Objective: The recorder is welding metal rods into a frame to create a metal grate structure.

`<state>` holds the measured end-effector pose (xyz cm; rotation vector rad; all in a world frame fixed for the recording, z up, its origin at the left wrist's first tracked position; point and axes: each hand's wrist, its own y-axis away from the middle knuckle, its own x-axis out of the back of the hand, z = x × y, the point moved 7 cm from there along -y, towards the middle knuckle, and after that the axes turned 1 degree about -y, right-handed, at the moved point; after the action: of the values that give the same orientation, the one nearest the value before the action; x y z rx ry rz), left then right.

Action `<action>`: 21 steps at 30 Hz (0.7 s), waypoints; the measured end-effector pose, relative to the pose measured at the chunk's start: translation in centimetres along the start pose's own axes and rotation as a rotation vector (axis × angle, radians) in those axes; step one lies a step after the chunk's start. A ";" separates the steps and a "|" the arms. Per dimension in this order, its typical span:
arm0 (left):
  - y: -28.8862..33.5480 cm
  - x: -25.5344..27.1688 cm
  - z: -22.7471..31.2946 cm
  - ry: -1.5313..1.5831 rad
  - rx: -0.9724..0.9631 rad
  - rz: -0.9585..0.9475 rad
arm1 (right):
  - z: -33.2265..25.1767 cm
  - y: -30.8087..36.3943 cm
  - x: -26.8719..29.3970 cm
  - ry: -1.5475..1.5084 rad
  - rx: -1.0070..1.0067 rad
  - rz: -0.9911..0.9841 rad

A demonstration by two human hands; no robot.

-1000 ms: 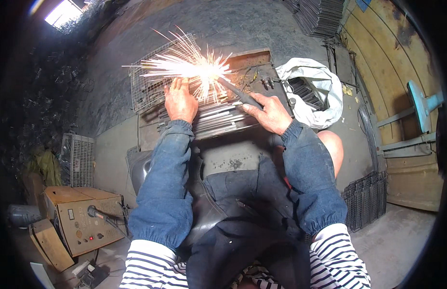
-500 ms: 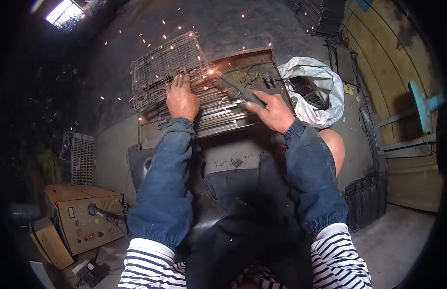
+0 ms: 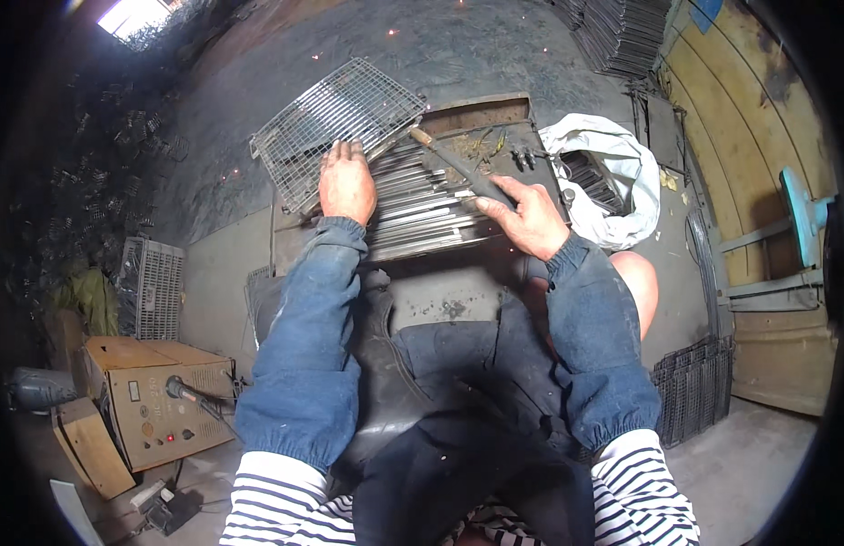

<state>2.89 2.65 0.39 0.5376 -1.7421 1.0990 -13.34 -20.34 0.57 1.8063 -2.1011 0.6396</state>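
Observation:
My left hand (image 3: 347,187) is at the near edge of a wire mesh panel (image 3: 349,105), its fingers bent over the wires and the thumb hidden. The panel lies tilted across the far left of a shallow metal tray (image 3: 477,116). My right hand (image 3: 529,218) is wrapped round the dark handle of a welding torch (image 3: 454,162). The torch points up and left, its tip close to the panel's right corner; whether they touch I cannot tell. Several bright metal strips (image 3: 413,205) lie side by side in the tray, between and below my hands.
A white sack (image 3: 639,173) holding dark metal pieces stands right of the tray. Dark clips (image 3: 522,158) lie in the tray. The welding machine (image 3: 172,400) and a grey mesh rack (image 3: 153,287) are at left. Dark wire grids (image 3: 691,391) lean at right.
The bright welding glow at the torch tip is gone and only a few sparks remain. The mesh panel has turned clockwise, its right corner shifting right. Both hands stay almost in place.

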 end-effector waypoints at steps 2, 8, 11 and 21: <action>-0.2 -0.3 0.1 -0.005 0.012 0.014 | 1.0 -0.3 -0.5 0.032 -0.004 0.004; -0.1 -0.7 0.0 -0.010 0.027 0.004 | 1.7 -1.6 -1.9 0.017 -0.024 0.009; -0.1 -0.6 0.2 -0.009 0.033 -0.016 | 1.8 -2.0 -2.2 -0.009 -0.029 -0.005; -0.2 -0.7 -0.2 -0.005 0.043 -0.039 | -0.2 -2.0 -2.4 0.029 0.016 -0.008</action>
<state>3.41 2.61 -0.19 0.5981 -1.7089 1.1105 -11.02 -18.36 -0.18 1.8028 -2.0747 0.6782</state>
